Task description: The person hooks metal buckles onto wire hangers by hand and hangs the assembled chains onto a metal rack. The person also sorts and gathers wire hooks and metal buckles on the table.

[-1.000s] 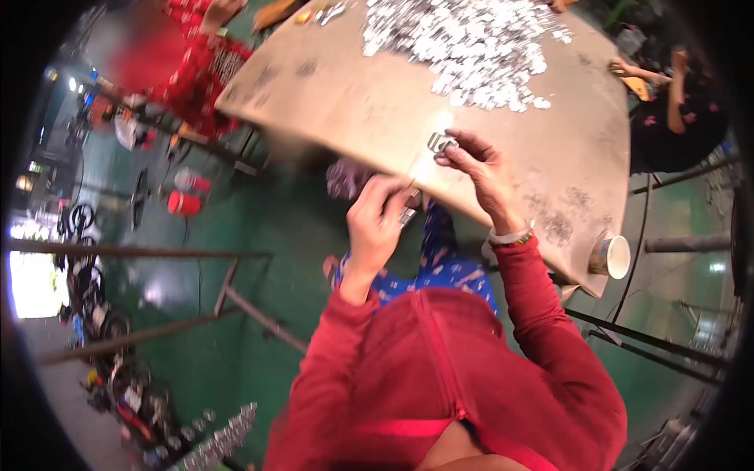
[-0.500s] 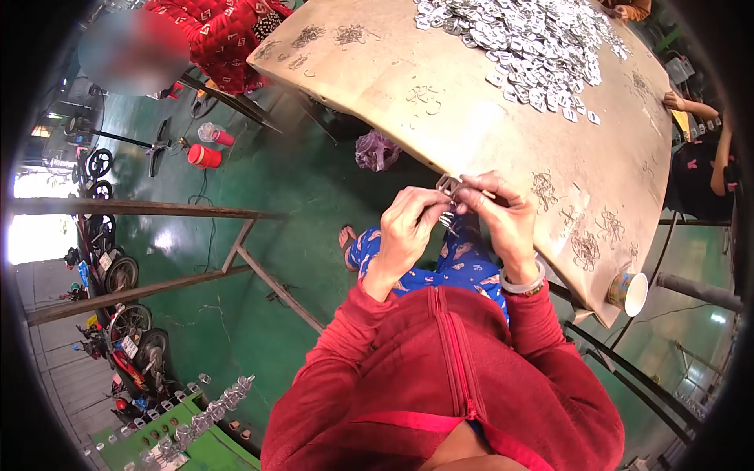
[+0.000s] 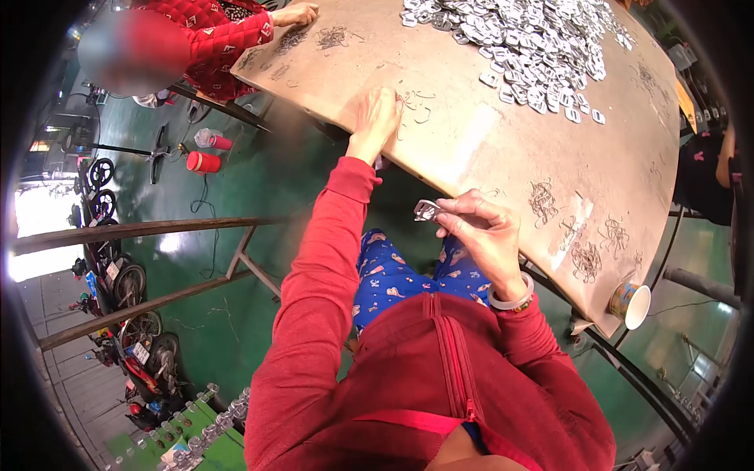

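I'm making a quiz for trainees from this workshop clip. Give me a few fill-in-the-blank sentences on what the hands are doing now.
1. The right hand pinches a small ____ clip near the table edge.
2. The left hand rests on the table beside some loose ____ springs.
3. A paper ____ stands at the table's near corner.

Missing words: metal; wire; cup

A workshop: metal parts [image 3: 534, 47] heaped on a worktable [image 3: 487, 149], green floor [image 3: 236, 180].
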Tool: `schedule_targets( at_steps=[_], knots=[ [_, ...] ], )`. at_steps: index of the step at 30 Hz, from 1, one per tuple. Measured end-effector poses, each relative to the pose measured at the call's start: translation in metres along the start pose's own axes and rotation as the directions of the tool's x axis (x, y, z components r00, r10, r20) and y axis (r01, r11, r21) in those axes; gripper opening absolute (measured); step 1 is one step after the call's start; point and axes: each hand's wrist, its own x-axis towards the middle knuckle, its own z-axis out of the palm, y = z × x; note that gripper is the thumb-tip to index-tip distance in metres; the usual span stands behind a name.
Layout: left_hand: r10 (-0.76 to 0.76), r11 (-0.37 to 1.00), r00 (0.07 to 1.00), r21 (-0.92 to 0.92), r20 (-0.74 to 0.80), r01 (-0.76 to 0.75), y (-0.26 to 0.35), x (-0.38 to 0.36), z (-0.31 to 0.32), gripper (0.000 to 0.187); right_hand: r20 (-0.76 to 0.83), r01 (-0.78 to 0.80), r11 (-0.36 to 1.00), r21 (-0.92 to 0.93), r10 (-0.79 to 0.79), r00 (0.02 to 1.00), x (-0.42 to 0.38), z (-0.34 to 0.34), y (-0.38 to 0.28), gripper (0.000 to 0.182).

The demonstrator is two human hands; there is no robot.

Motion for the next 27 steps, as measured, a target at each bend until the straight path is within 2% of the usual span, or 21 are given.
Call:
schedule_targets(
  at_steps=[1, 5, 9, 10, 12, 13, 15, 16, 17, 19, 20, 24, 26, 27],
  knots=[
    [0.014, 0.998, 1.0, 0.06, -0.009, -0.014, -0.003, -0.002, 0.002, 0.021, 0.001, -0.001, 1.0, 0.001, 0.001, 1.0, 0.0, 0.001, 0.0, 0.017],
    [0.012, 1.0, 0.993, -0.006, -0.12, -0.013, 0.002, 0.002, -0.025, 0.018, 0.028, -0.015, 1.0, -0.023, 0.016, 0.999, -0.002, 0.007, -0.003, 0.015],
    [-0.08, 0.973, 0.991, -0.223, -0.108, 0.054, 0.02, -0.028, -0.063, 0.021, 0.035, -0.036, 0.995, -0.088, 0.04, 0.999, -0.006, 0.014, -0.006, 0.014],
    [-0.184, 0.906, 0.982, -0.395, -0.045, 0.152, 0.031, -0.042, -0.078, 0.021, 0.031, -0.039, 0.998, -0.058, 0.041, 0.999, -0.007, 0.016, -0.007, 0.016],
    [-0.259, 0.683, 0.966, -0.704, 0.015, 0.194, 0.068, -0.079, -0.117, 0.019, 0.014, -0.034, 0.999, 0.0, 0.034, 0.999, -0.01, 0.021, -0.009, 0.02],
    [-0.285, 0.606, 0.956, -0.758, 0.075, 0.24, 0.084, -0.1, -0.135, 0.019, 0.003, -0.03, 0.999, 0.027, 0.03, 1.0, -0.011, 0.024, -0.009, 0.021],
    [-0.263, 0.458, 0.963, -0.873, 0.049, 0.17, 0.117, -0.137, -0.161, 0.013, -0.009, -0.022, 0.997, 0.068, 0.023, 1.0, -0.015, 0.028, -0.007, 0.021],
    [-0.256, 0.485, 0.965, -0.856, 0.055, 0.178, 0.13, -0.153, -0.17, 0.012, -0.009, -0.02, 0.997, 0.08, 0.021, 1.0, -0.017, 0.03, -0.005, 0.021],
    [-0.139, 0.573, 0.986, -0.819, -0.093, 0.003, 0.129, -0.162, -0.164, 0.011, -0.006, -0.018, 0.996, 0.091, 0.019, 1.0, -0.019, 0.032, -0.004, 0.02],
    [0.01, 0.864, 0.954, -0.478, -0.299, -0.159, 0.128, -0.173, -0.16, 0.009, -0.031, 0.024, 0.997, 0.074, -0.022, 0.999, -0.024, 0.037, -0.009, 0.017],
    [-0.028, 0.875, 0.944, -0.465, -0.328, -0.135, 0.134, -0.175, -0.16, 0.008, -0.044, 0.045, 0.997, 0.065, -0.043, 0.998, -0.026, 0.04, -0.011, 0.016],
    [-0.01, 0.898, 0.898, -0.398, -0.44, -0.186, 0.141, -0.175, -0.152, 0.008, -0.048, 0.145, 0.989, 0.015, -0.144, 0.988, -0.028, 0.044, -0.014, 0.015],
    [-0.041, 0.852, 0.901, -0.487, -0.431, -0.195, 0.138, -0.171, -0.147, 0.008, 0.009, 0.236, 0.97, -0.048, -0.236, 0.972, -0.024, 0.042, -0.01, 0.015],
    [-0.055, 0.826, 0.903, -0.528, -0.425, -0.198, 0.136, -0.169, -0.145, 0.008, 0.067, 0.231, 0.969, -0.087, -0.226, 0.972, -0.021, 0.039, -0.01, 0.014]
  ],
)
